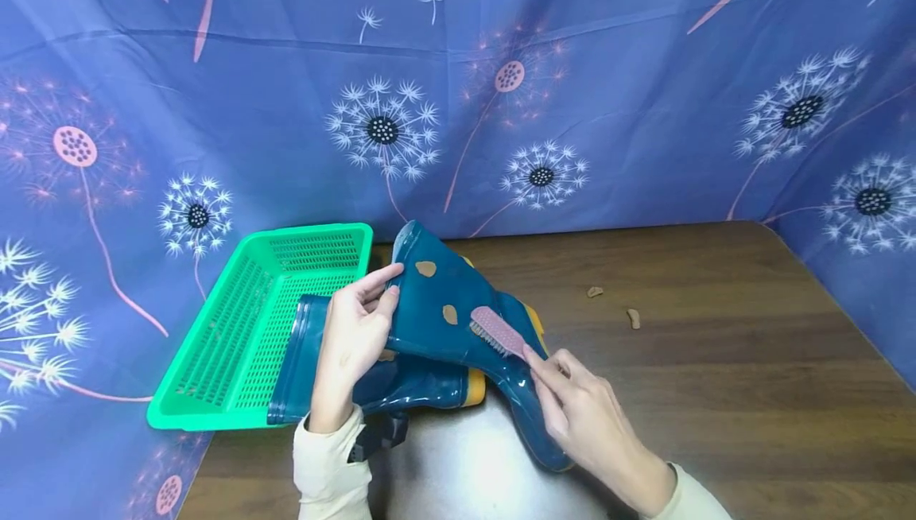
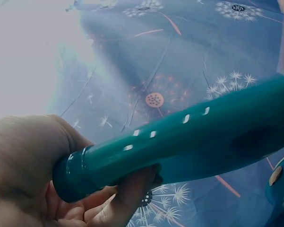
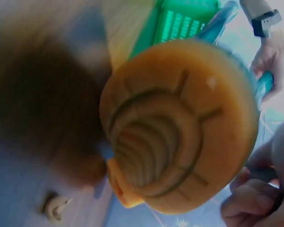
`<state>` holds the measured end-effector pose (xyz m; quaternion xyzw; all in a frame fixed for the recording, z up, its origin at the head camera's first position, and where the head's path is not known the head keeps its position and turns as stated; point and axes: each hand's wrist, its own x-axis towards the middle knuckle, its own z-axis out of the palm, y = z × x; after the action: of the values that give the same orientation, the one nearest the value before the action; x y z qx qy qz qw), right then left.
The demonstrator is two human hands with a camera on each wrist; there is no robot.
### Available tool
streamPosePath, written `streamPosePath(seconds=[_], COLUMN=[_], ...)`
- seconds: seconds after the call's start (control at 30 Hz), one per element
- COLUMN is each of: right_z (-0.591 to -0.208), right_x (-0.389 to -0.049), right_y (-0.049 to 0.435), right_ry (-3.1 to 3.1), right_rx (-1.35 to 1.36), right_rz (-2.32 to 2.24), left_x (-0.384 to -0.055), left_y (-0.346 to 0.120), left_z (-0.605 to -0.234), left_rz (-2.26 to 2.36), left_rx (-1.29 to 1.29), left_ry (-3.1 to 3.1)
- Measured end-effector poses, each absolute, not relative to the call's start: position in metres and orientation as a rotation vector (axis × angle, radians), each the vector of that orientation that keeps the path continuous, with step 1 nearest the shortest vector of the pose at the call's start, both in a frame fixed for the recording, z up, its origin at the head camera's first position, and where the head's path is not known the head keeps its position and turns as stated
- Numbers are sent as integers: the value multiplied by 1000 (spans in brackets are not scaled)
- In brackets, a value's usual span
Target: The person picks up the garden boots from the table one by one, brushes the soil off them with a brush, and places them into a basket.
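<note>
My left hand (image 1: 355, 337) grips a teal rubber boot (image 1: 475, 289) by the rim of its shaft, thumb on one side and fingers on the other. Two tan patches show on the shaft; the foot slants down toward the front right. My right hand (image 1: 583, 409) holds the handle of a pink brush (image 1: 499, 332), its bristles against or just over the boot's ankle. Underneath lies a second teal boot (image 1: 422, 383) with a yellow heel, partly hidden by the first boot and my left hand. The right wrist view is filled by a ridged yellow sole (image 3: 222, 156).
A green plastic basket (image 1: 318, 248) stands at the left, the second boot's shaft overlapping its edge. Two small tan pieces, one farther back (image 1: 595, 292) and one nearer (image 1: 634, 319), lie on the wooden table (image 1: 730, 361). A blue dandelion-print cloth (image 1: 630, 106) hangs behind.
</note>
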<state>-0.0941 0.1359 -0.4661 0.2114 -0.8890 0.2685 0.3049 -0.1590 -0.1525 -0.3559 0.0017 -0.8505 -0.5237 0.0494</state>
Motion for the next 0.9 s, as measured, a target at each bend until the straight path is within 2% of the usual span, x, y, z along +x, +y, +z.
streamPosePath(seconds=[0.9], right_z=[-463], right_x=[-93], right_y=[145], right_ry=[-2405], right_rx=[553], right_rz=[642], left_x=[-155], left_y=[-153], left_z=[-356], left_rz=[-1619], left_rx=[-13], left_ry=[-2576])
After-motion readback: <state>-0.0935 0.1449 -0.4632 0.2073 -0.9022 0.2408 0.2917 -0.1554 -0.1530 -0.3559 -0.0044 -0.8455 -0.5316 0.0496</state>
